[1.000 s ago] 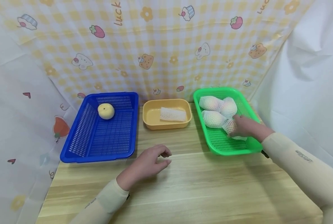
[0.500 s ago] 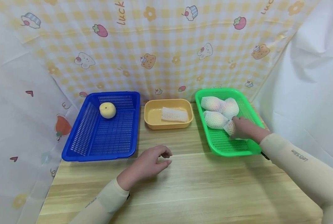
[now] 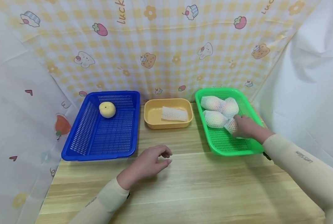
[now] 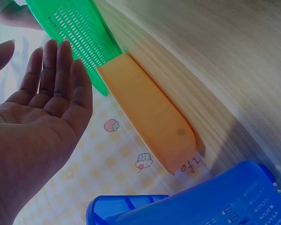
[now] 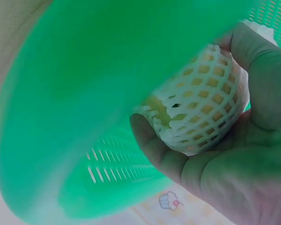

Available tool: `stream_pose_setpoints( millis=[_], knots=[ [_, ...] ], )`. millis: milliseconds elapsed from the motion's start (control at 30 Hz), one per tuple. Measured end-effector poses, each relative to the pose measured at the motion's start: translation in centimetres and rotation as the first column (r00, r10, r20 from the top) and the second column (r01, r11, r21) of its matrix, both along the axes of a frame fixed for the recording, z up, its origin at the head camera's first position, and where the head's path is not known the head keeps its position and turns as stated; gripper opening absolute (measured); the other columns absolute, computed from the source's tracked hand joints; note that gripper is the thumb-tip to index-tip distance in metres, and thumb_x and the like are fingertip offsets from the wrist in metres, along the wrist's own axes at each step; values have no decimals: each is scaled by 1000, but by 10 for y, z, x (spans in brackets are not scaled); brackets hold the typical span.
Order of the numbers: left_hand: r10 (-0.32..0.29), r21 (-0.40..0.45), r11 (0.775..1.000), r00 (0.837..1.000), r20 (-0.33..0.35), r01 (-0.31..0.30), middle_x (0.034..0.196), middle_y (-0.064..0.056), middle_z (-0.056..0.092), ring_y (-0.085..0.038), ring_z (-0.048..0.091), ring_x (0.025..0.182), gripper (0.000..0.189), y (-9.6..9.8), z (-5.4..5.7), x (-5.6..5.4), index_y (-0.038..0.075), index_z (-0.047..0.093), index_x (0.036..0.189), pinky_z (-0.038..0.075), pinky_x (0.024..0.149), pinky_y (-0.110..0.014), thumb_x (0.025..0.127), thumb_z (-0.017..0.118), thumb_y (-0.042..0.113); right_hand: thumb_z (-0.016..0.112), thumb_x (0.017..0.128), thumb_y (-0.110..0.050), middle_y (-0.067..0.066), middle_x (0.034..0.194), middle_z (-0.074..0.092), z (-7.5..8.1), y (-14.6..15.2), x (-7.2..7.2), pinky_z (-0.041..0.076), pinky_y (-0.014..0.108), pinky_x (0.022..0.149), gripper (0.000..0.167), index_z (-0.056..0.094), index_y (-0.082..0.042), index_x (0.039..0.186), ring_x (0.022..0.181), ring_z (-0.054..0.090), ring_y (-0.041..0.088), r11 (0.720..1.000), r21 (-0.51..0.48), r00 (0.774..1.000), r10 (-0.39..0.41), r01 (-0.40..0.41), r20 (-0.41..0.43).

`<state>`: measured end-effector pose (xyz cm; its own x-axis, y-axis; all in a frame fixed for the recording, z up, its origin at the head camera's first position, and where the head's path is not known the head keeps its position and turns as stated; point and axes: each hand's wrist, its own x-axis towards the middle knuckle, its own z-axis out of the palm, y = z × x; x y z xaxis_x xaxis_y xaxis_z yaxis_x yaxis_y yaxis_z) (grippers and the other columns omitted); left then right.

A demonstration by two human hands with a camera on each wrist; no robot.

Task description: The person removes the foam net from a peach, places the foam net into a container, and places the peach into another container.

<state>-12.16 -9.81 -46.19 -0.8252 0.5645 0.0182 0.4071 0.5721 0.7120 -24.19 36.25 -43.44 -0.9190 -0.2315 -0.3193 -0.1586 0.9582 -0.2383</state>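
Note:
My right hand (image 3: 245,127) reaches into the green basket (image 3: 211,141) and grips a round fruit in a white foam net (image 5: 203,101). In the right wrist view, the thumb and fingers curl round its sides, and yellowish skin shows through the mesh. Several more foam-netted fruits (image 3: 215,119) lie beside it, tinted pink and yellow. My left hand (image 3: 152,160) hovers over the table just right of the blue basket (image 3: 99,157), its fingers loosely bent around nothing. The left wrist view shows its bare palm. One unwrapped pale yellow fruit (image 3: 107,109) sits in the blue basket's back left.
Between the two baskets stands a shallow yellow tray (image 3: 167,126) with a flattened foam net (image 3: 174,114) in it. A checked cloth (image 3: 166,40) hangs behind the wooden table (image 3: 188,189). White sheets (image 3: 309,71) hang at both sides.
The right hand stays on the netted fruit in the green basket and shifts only slightly. The left hand keeps its place. The view has moved a little.

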Motion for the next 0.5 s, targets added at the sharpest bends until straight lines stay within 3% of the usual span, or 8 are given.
stream_pose_setpoints(
  millis=[133,333,500],
  knots=[
    [1,-1,1000,1000,0,-1,117,5,75,-12,70,111,21,0,0,0,12,76,123,60,99,-41,107,75,27,91,85,-22,46,127,52,8,1,3,55,65,89,94,37,19,150,109,59,54,1000,-17,1000,-3,3,-22],
    [-2,2,1000,1000,-3,2,116,5,75,-12,70,111,22,0,0,1,11,76,123,60,99,-41,107,75,27,90,85,-24,37,117,56,19,1,8,56,55,78,88,41,16,146,97,59,41,1000,-9,999,9,-9,-31],
    [-10,5,1000,1000,1,10,115,6,75,-12,71,110,21,1,0,1,12,76,122,60,99,-42,107,75,27,91,84,-26,37,119,57,28,2,16,57,54,77,93,40,16,149,96,62,41,1000,-11,1000,0,0,-17]
  ],
)
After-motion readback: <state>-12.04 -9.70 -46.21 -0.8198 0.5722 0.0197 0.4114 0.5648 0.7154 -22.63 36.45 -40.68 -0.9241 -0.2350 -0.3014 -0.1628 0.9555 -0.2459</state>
